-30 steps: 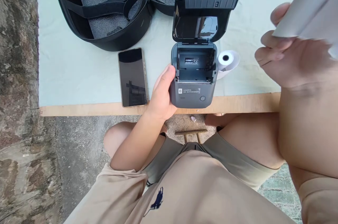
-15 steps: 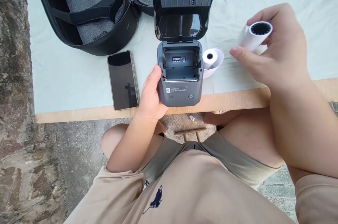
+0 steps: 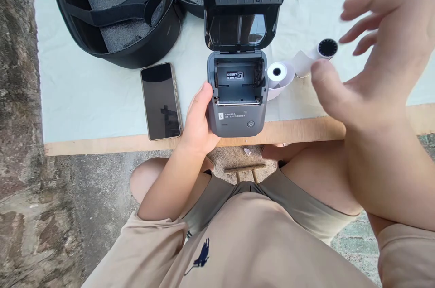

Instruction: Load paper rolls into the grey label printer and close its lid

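Observation:
A small grey label printer point(image 3: 238, 111) stands at the table's near edge with its black lid point(image 3: 246, 5) flipped up and its paper bay bare. My left hand point(image 3: 199, 120) grips the printer's left side. My right hand point(image 3: 370, 66) hovers above the table on the right, fingers spread, holding nothing. A white paper roll with a black core point(image 3: 319, 55) lies on the table just beyond my right thumb, apart from it. A second white roll point(image 3: 278, 75) rests against the printer's right side.
A black phone point(image 3: 160, 100) lies face up left of the printer. An open black zip case with grey foam point(image 3: 118, 12) sits at the back left. The table has a pale green cloth point(image 3: 88, 93) and a wooden front edge point(image 3: 102, 144). Stone ground lies left.
My right hand brought a paper roll down from near the camera, set it on the table beside the other roll and opened. The left hand stayed on the printer.

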A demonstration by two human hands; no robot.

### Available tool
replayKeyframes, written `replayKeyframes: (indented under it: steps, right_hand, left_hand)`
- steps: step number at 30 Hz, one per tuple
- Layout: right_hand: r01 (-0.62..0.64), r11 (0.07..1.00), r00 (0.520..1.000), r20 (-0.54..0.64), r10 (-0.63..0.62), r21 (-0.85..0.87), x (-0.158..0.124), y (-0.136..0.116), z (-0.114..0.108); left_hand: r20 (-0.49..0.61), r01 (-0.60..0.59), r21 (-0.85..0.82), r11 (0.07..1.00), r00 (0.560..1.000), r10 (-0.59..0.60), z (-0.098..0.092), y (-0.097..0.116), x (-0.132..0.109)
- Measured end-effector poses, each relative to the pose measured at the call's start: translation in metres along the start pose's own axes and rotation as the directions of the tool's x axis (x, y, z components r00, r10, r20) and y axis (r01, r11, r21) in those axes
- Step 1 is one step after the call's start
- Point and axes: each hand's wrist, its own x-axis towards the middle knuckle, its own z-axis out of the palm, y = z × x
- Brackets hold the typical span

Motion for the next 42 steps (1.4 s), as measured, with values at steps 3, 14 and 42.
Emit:
replayKeyframes:
  steps: [3,14,42]
  right_hand:
    - [0.004,0.998,0.993,0.115,0.004,-0.066,-0.001,-0.020,0.007]
    - [-0.198,0.932,0.925,0.256,0.280,-0.303,-0.003,-0.042,0.038]
    - [0.169,0.903,0.984,-0.012,-0.179,0.395,0.007,-0.053,0.019]
  left_hand:
    - [0.009,-0.008,-0.022,1.000,1.000,0.008,0.001,0.002,0.000]
    - [0.000,-0.004,-0.032,0.999,1.000,0.004,0.000,0.003,-0.002]
    - [0.052,-0.053,0.089,0.995,0.997,0.049,-0.008,-0.011,0.000]
